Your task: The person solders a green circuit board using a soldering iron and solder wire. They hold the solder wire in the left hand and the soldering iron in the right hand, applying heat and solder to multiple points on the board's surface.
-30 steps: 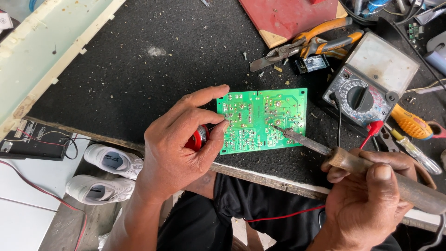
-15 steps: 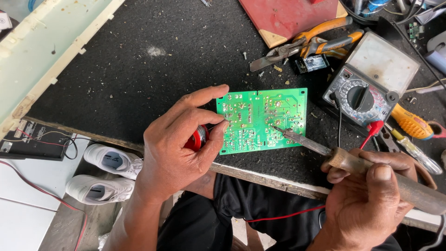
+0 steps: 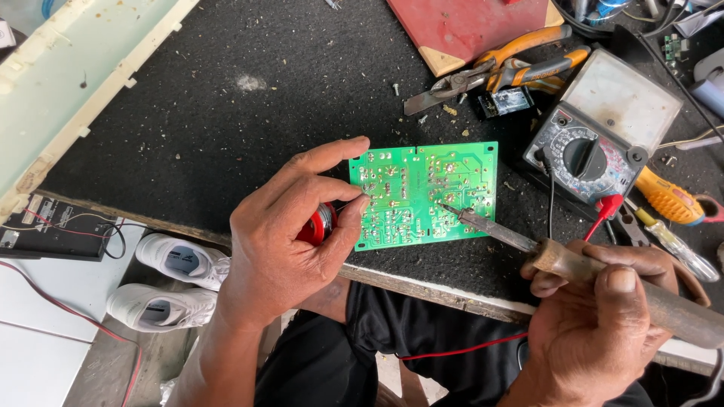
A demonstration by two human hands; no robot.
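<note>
- The green circuit board is seen lying flat, solder side up, on the dark bench, near its front edge.
- A soldering iron is gripped in the right hand, fingers wrapped tight round the handle; its tip is set on a joint at about 4 o'clock on the board.
- A small red spool is pinched in the left hand, thumb and fingers closed on it, right at the board's 9 o'clock edge.
- Compared with a second ago, almost nothing has been shifted: the tip is kept on the same joint and the board has not been moved, so heat is judged to be held on that one spot.
- A meter with its red probe is found at 3 o'clock of the board, orange-handled pliers at 1 o'clock, and a yellow screwdriver beyond the meter.
- White shoes are glimpsed on the floor below, at 8 o'clock.
</note>
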